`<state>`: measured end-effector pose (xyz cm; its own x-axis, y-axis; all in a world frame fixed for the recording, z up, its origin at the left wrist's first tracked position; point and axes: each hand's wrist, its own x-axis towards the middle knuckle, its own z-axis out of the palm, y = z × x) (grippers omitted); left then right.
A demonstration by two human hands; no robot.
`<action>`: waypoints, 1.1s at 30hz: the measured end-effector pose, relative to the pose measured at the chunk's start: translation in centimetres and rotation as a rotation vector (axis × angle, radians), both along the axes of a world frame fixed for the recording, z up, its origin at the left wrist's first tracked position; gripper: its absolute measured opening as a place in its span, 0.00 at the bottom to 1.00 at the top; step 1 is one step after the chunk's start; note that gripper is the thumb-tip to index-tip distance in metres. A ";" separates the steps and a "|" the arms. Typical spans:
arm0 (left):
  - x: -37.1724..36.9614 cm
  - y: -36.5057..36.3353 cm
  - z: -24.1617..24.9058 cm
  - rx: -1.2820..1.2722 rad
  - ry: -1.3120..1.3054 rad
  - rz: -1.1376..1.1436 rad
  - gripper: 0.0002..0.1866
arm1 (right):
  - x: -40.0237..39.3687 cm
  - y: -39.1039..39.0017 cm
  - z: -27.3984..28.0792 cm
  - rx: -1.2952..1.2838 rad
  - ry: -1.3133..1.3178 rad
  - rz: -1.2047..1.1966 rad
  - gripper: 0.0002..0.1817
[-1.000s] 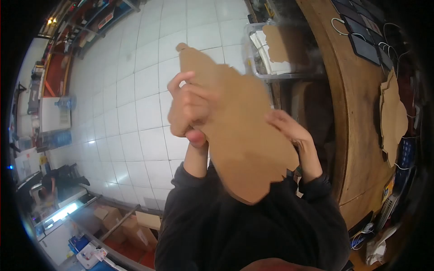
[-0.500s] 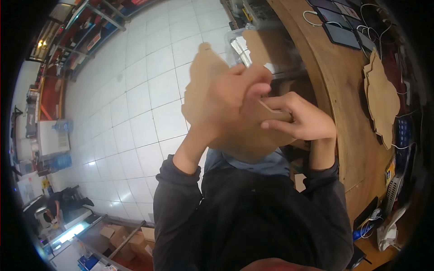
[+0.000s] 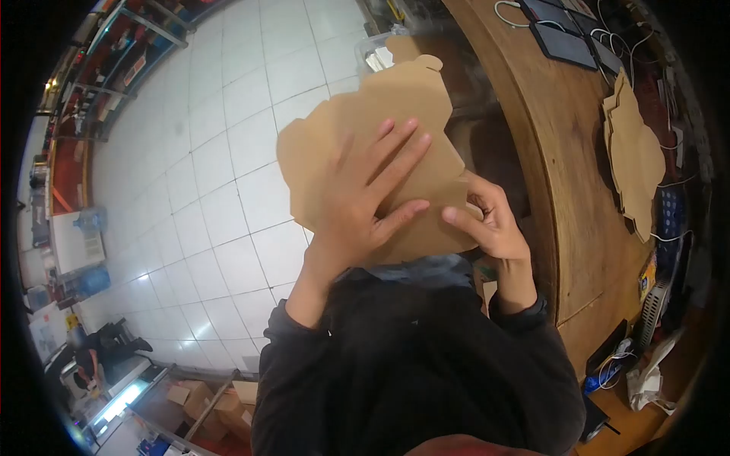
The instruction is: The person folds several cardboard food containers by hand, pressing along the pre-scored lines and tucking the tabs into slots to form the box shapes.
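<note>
A flat, die-cut brown cardboard piece [image 3: 411,91] with notched and rounded edges is held above my lap. My left hand [image 3: 369,182] lies on its face with the fingers spread, slightly blurred. At the lower right edge of the cardboard, my right hand [image 3: 490,220] pinches it, thumb on the face and the other fingers partly behind. More cut cardboard pieces [image 3: 635,156] lie stacked on the wooden table to the right.
The curved wooden table [image 3: 563,190] runs along the right, with dark tablets [image 3: 563,45] and white cables at its far end. A plastic bin [image 3: 374,53] stands beyond the cardboard. Cardboard boxes [image 3: 198,403] are at lower left. A person [image 3: 91,368] is farther left.
My left hand has opened and flattened onto the cardboard. The cardboard has turned, its face now more toward the camera. My right hand has moved slightly left and down with its edge.
</note>
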<state>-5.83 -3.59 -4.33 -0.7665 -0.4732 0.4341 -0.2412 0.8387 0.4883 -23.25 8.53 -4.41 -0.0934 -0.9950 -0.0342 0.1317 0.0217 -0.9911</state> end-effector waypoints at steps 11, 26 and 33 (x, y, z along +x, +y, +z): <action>-0.7 0.4 0.1 0.363 0.072 -0.180 0.21 | 0.7 0.0 -0.4 -0.112 0.430 -0.180 0.09; -0.9 1.5 -2.4 0.266 0.084 -0.136 0.17 | 2.0 0.3 -0.7 -0.052 0.454 -0.457 0.08; -0.3 0.4 1.8 0.383 0.182 -0.196 0.29 | 2.8 -0.2 5.0 -0.531 1.044 -0.539 0.11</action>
<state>-6.10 -3.24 -2.56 -0.7850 -0.4795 0.3922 0.0227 0.6105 0.7917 -20.44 8.36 0.64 -0.2281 -0.6926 0.6843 -0.8379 -0.2183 -0.5002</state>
